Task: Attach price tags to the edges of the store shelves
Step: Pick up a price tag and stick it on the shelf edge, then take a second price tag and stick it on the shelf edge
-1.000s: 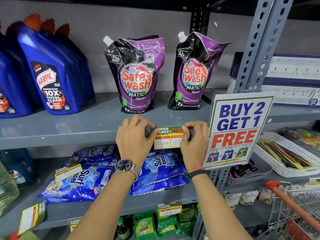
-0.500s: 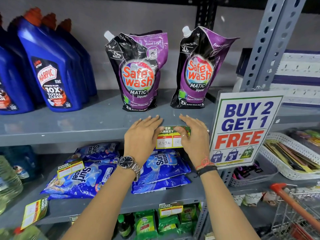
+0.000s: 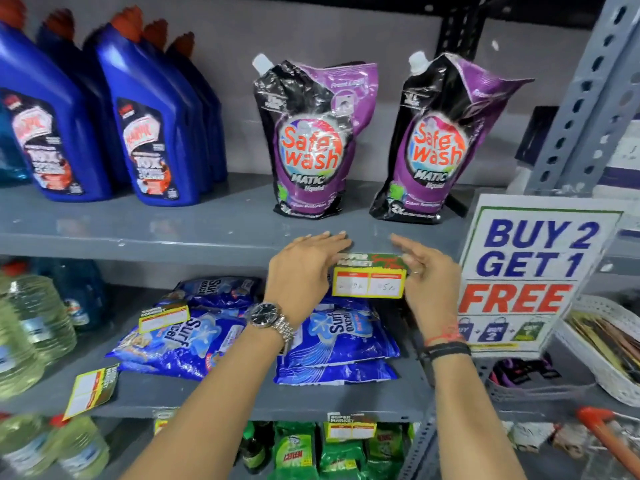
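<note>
A yellow, red and green price tag [image 3: 370, 276] hangs on the front edge of the grey shelf [image 3: 173, 249], below two purple Safe Wash pouches [image 3: 313, 140]. My left hand [image 3: 301, 275], with a watch on the wrist, is at the tag's left end, fingers stretched flat over the shelf edge. My right hand [image 3: 427, 275] is at the tag's right end, fingers spread and slightly lifted. Neither hand grips the tag. Other tags hang on the lower shelves, one on the left [image 3: 91, 389] and one further down [image 3: 349, 427].
Blue Harpic bottles [image 3: 152, 133] stand at the left of the upper shelf. A "Buy 2 Get 1 Free" sign [image 3: 530, 268] is fixed just right of my right hand. Blue Surf Excel bags [image 3: 339, 341] lie on the shelf below. A white basket [image 3: 606, 355] and a cart handle [image 3: 606, 434] are at lower right.
Both hands pinched the tag's ends a second ago, then pressed flat on it. Now the fingers have opened and drawn slightly apart, showing the whole tag on the shelf edge.
</note>
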`<state>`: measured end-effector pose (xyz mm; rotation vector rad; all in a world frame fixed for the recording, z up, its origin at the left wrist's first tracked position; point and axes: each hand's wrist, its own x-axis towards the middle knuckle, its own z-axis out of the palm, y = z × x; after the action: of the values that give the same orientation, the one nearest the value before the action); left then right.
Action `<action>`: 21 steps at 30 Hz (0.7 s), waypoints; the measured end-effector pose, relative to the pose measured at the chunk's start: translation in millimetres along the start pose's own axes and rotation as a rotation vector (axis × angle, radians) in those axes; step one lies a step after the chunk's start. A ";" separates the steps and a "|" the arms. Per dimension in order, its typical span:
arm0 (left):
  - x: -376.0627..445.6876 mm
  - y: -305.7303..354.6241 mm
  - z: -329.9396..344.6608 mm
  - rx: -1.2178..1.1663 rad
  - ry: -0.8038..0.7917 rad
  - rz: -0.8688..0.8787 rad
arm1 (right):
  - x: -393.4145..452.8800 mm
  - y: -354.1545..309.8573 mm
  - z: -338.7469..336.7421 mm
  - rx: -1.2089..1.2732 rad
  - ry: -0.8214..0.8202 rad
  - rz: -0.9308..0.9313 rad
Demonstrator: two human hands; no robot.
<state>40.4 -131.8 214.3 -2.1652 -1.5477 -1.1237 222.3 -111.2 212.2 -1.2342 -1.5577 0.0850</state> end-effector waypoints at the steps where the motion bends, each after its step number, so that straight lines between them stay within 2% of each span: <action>1: -3.8 -0.9 -0.2 -0.008 0.002 0.005 | -2.7 -0.5 3.2 0.016 0.002 -0.009; 4: -18.0 -4.7 -5.1 -0.096 0.059 0.021 | -17.8 -5.2 13.3 0.051 0.071 -0.015; 8: -64.1 -43.4 -16.8 -0.170 0.237 0.015 | -64.9 -3.6 50.1 0.150 0.375 0.113; 9: -79.4 -64.0 -19.1 -0.197 0.271 -0.004 | -80.0 -2.6 69.5 0.176 0.399 0.139; 11: -104.4 -100.0 -19.9 -0.237 0.304 -0.100 | -106.3 0.7 103.1 0.222 0.357 0.223; 14: -137.8 -169.5 -19.8 -0.290 0.261 -0.366 | -140.7 -14.4 169.1 0.252 0.227 0.291; 17: -163.5 -240.1 -27.1 -0.330 0.176 -0.658 | -158.0 -43.1 236.5 0.250 0.063 0.339; 21: -193.3 -324.4 -35.3 -0.334 0.036 -0.937 | -172.3 -84.2 309.7 0.226 -0.216 0.356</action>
<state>-289.5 -156.0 28.9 -1.5159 -2.6114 -1.7476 -88.3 -113.1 22.0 -1.3393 -1.4458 0.6258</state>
